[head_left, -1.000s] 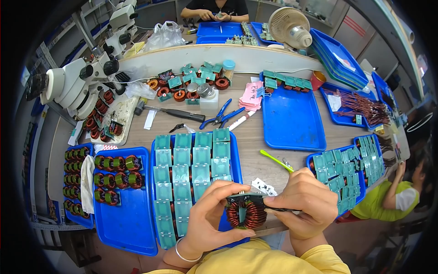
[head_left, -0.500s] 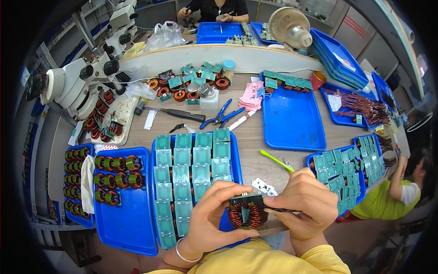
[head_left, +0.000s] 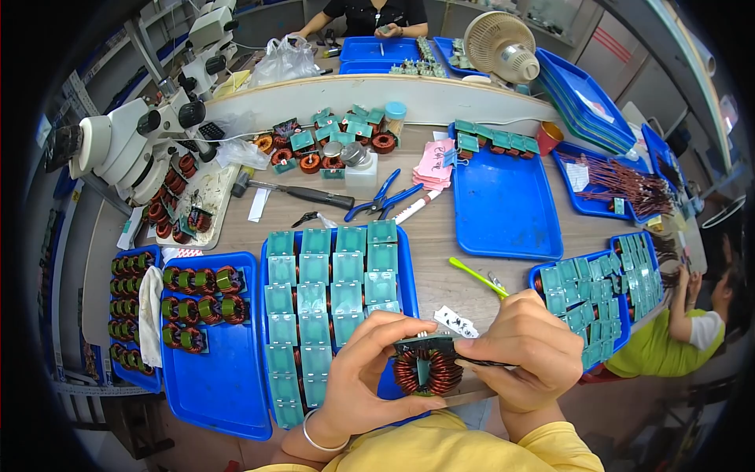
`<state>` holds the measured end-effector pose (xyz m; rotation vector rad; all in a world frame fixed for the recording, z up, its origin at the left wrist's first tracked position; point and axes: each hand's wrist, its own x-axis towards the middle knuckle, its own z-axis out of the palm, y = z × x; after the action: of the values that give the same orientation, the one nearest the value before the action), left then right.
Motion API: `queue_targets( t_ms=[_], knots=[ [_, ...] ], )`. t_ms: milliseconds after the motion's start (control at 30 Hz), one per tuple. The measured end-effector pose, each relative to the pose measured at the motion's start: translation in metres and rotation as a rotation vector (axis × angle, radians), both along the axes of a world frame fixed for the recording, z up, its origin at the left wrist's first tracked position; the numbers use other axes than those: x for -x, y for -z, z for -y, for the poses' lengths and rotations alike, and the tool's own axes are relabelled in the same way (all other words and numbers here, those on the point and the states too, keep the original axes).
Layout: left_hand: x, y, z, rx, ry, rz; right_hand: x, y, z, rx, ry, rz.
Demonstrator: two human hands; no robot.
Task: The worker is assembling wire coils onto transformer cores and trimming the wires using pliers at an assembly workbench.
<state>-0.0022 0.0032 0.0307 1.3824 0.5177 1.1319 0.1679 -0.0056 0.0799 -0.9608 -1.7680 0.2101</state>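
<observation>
Wood-grain workbench (head_left: 431, 256), cluttered. Directly on it: stained white board (head_left: 223, 206), left; toroidal inductors (head_left: 310, 163) bunched at back; black-handled hammer (head_left: 318, 197); white paper strip (head_left: 257, 206); blue-handled pliers (head_left: 384, 200); pink paper slips (head_left: 432, 161); red cup (head_left: 548, 138); green-handled tool (head_left: 476, 277); white label (head_left: 454, 322); blue tray (head_left: 410, 271) packed with green circuit boards (head_left: 313, 297); second blue tray (head_left: 507, 216), similar boards (head_left: 497, 140) along its far edge.

A yellow, sleeved top (head_left: 417, 450) is worn with a white bangle (head_left: 316, 446), perhaps metal, behind the left hand (head_left: 358, 385).
</observation>
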Motion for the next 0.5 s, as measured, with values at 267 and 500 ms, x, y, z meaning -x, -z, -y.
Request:
queue_targets(
  t_ms=[267,500],
  knots=[
    [0.0013,0.0033,0.0009,0.065,0.027,0.095,0.0014,-0.0012,0.0006,0.000,0.012,-0.017],
    [-0.0013,0.0025,-0.0005,0.045,0.030,0.073,-0.0005,0.0000,0.0004,-0.008,0.015,-0.019]
  ],
)
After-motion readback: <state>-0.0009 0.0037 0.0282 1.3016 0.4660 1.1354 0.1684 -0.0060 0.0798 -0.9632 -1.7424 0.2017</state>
